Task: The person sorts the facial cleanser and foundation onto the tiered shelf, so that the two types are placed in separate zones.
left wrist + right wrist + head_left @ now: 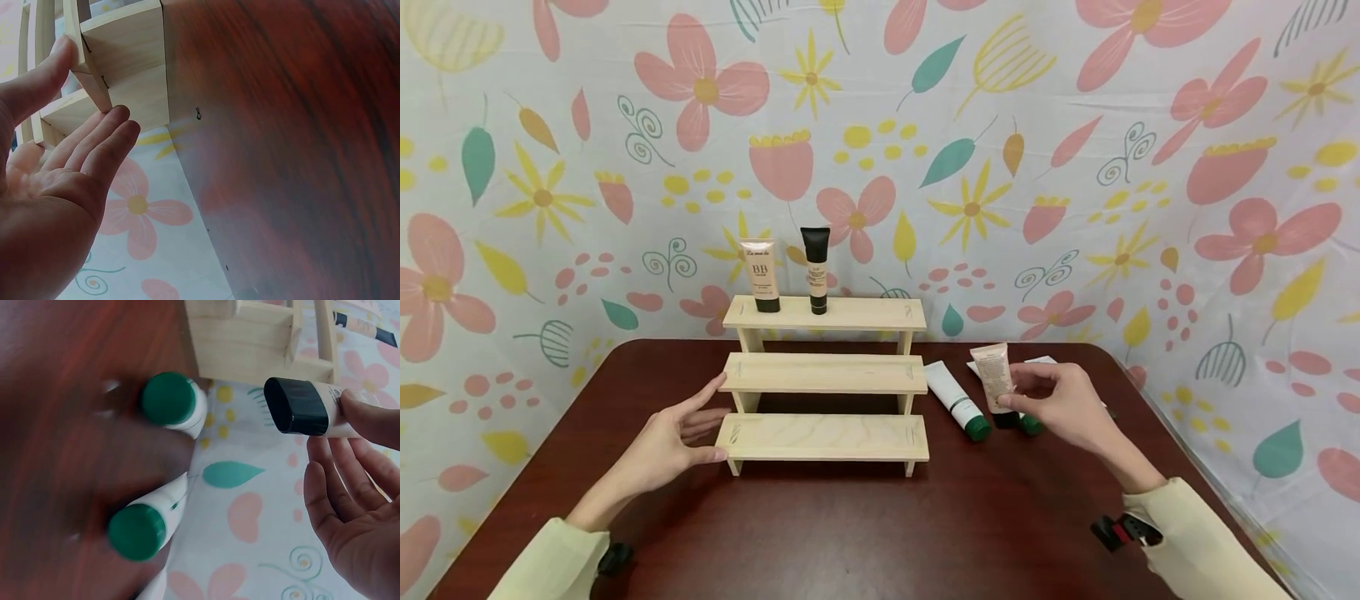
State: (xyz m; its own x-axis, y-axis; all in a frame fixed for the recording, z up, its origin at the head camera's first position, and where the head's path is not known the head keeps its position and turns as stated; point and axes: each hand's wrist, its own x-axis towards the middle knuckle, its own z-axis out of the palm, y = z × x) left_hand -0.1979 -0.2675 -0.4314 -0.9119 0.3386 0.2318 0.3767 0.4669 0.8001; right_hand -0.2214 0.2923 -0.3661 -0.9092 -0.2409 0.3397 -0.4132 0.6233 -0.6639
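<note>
My right hand [1071,410] pinches a beige cosmetic tube [993,372] between thumb and fingers, its black cap [294,406] pointing down, above the table to the right of a three-step wooden display rack [827,437]. On the rack's left side, my left hand [670,437] has its fingers extended, touching the ends of the lower steps. The top step carries a beige BB cream tube [762,271] and a slim beige tube [817,271] with a black upper end, both upright. Below the held tube lie white tubes with green caps, one [953,396] fully visible, another [150,525] partly hidden by my right hand.
The dark red-brown wooden table [850,533] carries the rack and tubes. Close behind its back edge hangs a flower-patterned cloth [880,150]. Another white object [155,587] shows at the bottom of the right wrist view.
</note>
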